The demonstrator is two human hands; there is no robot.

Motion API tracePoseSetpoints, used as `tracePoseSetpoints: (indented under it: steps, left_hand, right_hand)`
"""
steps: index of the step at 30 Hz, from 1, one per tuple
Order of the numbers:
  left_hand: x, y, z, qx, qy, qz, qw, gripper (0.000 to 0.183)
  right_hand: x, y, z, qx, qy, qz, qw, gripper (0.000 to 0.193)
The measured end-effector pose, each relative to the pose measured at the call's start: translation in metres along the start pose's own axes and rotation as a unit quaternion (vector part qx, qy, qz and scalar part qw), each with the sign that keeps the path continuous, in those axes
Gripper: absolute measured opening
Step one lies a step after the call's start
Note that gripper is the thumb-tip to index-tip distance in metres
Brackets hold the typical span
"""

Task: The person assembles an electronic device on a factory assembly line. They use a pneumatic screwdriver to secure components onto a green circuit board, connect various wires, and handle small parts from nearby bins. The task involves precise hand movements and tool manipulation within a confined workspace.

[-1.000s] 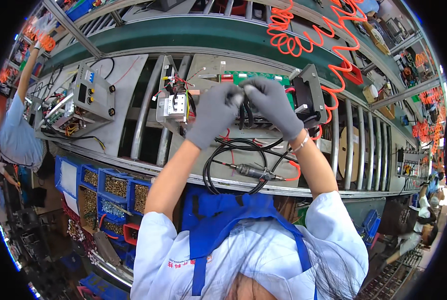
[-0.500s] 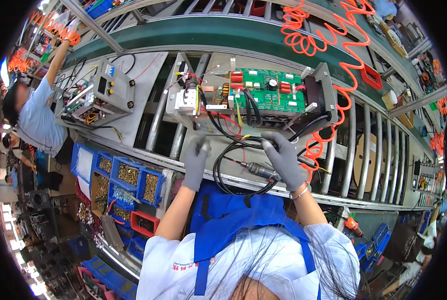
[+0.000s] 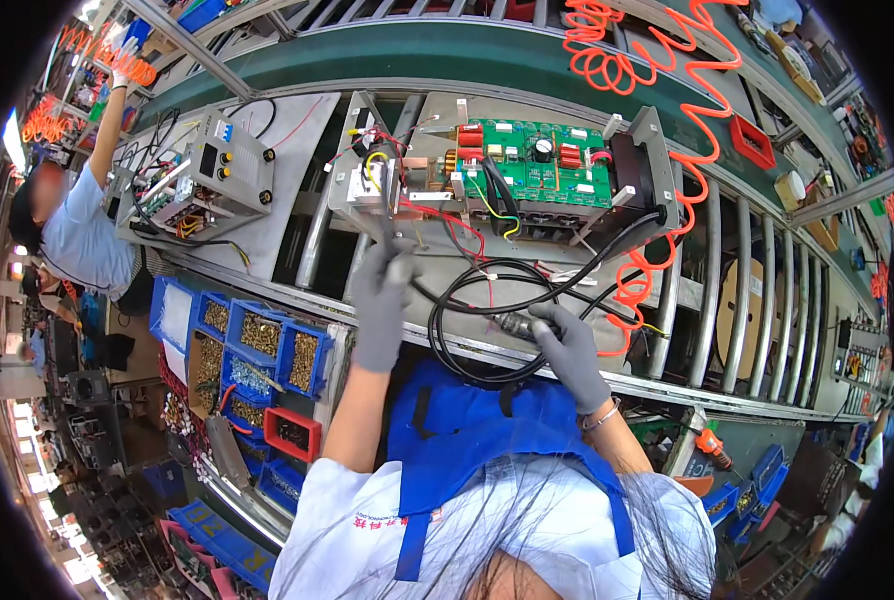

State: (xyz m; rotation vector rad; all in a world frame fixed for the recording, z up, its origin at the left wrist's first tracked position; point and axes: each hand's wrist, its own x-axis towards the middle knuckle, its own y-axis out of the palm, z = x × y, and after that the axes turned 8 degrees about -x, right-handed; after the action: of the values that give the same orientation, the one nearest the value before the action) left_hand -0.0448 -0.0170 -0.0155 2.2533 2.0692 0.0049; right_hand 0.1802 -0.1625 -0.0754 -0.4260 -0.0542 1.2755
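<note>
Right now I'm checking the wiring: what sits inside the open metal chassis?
Inside the chassis: a green circuit board, red, yellow and black wires, and a metal block at its left end. Whatever lies beneath the board is covered.

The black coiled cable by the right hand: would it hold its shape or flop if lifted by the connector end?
The black cable lies in loose loops, so it would probably sag and uncoil rather than stay stiff. The metal connector under the right hand likely adds end weight. Its far end runs to the open chassis, so it may tug there.
</note>
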Motion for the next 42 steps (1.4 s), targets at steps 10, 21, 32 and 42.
tracePoseSetpoints:
  steps: [10,21,32,42]
  left_hand:
    - [0.026,-0.060,0.191,0.045,0.021,-0.053,0.997,0.035]
    - [-0.050,-0.110,0.122,0.155,0.010,-0.202,0.967,0.047]
    - [-0.244,-0.464,0.093,0.666,-0.218,-0.451,0.553,0.085]
    - [-0.265,-0.486,0.027,0.583,-0.075,-0.345,0.732,0.073]
  right_hand:
    - [0.019,0.026,0.017,-0.099,-0.056,0.093,0.989,0.024]
    - [-0.008,0.020,0.013,-0.135,-0.022,0.087,0.987,0.028]
    - [-0.015,0.175,0.096,-0.171,-0.120,0.235,0.949,0.033]
    - [-0.060,0.304,0.161,-0.149,-0.218,0.310,0.913,0.029]
